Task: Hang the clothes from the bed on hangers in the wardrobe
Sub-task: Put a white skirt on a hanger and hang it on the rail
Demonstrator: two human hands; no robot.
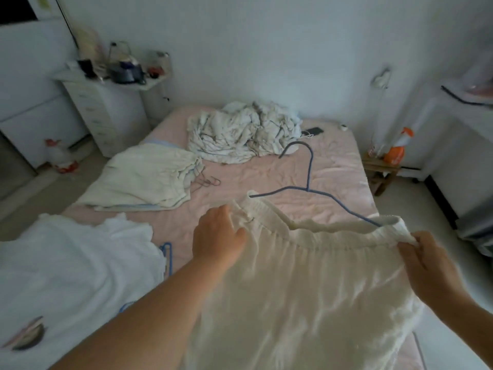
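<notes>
A cream skirt with an elastic waistband (306, 276) hangs in front of me over the pink bed (333, 169). A blue wire hanger (309, 166) sits inside the waistband, its hook pointing up and away. My left hand (217, 237) grips the waistband's left end, and my right hand (429, 263) pinches its right end. A folded cream garment (144, 177) lies on the bed's left side with thin pink hangers (208, 181) beside it. A white garment (66, 276) lies at the near left over another blue hanger (166, 259).
A crumpled white blanket (240, 132) and a phone (313, 131) lie at the head of the bed. A white drawer unit (106, 116) with clutter stands at the back left. A wooden stool (381, 169) with an orange spray bottle (398, 148) stands right of the bed.
</notes>
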